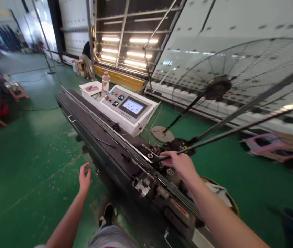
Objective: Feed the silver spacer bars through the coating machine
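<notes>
A long dark machine (84, 125) runs diagonally before me, with a narrow metal strip (126, 143) lying along its top. My right hand (176, 163) is at the rollers and metal fittings, its fingers closed around the lower end of a long dark strip (221, 132) that slopes down from the upper right. The thumb and the exact hold are partly hidden. Close below that hand is a round roller (170, 171). Off the machine's near side, my left hand (85, 176) hangs over the floor, holding nothing, its fingers apart and slightly curled.
Behind the machine stands a white control panel (115, 112) with a lit screen (133, 106) and a pink-capped bottle (105, 84). A large fan (217, 86), a round bin (232, 201) and a pink stool (270, 146) are to the right. Another person (86, 57) stands far back.
</notes>
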`<action>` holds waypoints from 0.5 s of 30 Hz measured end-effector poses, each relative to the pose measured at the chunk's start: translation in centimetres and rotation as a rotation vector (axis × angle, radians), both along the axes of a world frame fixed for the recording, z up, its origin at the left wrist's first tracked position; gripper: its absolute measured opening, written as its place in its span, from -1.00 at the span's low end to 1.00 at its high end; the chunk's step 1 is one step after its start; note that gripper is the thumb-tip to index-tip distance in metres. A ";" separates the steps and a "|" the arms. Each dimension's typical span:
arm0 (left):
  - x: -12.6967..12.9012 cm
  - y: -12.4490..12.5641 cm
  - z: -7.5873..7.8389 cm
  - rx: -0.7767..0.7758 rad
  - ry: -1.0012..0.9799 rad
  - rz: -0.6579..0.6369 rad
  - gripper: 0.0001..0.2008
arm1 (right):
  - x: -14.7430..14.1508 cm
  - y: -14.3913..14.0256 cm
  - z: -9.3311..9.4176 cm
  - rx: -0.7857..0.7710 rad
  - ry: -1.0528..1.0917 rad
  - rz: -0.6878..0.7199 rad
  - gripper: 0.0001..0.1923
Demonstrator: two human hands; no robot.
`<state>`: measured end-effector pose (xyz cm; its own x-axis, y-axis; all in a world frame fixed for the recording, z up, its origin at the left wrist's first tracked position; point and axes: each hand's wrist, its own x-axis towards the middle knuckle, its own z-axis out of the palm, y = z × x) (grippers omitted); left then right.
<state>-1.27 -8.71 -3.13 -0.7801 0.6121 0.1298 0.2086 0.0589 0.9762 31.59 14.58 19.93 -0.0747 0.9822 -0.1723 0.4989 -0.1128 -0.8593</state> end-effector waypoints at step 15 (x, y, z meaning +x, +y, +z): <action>1.0 -22.3 21.3 0.278 0.539 0.027 -0.64 | 21.1 -36.8 -9.3 -0.220 0.055 -0.007 -0.73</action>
<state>-0.26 -31.03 18.15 -0.5750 0.4792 0.6631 0.6800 -0.1708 0.7130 52.67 -22.26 10.63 -0.0832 0.9218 -0.3785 0.4503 -0.3041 -0.8395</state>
